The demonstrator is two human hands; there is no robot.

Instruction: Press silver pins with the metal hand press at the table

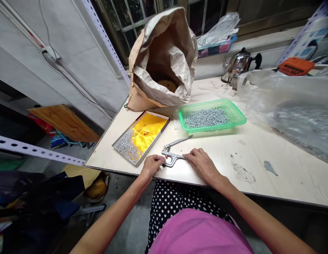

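– Where are the pliers (175, 158)?
– Between the right hand (199, 160), gripping one handle, and left hand (152, 164), pinched at the head, contents hidden; probably stiff, light, best squeezed by both handles

Pliers (175, 158) on table (261, 148), box (148, 131) to their left, basket (214, 129) behind right, sack (180, 65) behind both

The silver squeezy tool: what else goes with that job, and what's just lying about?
Probably for the job:
silver tool, right hand on its handle, left hand at its head
shallow box with small metal pieces
green basket with more

Probably just lying about:
kettle
orange object
clear plastic by the window
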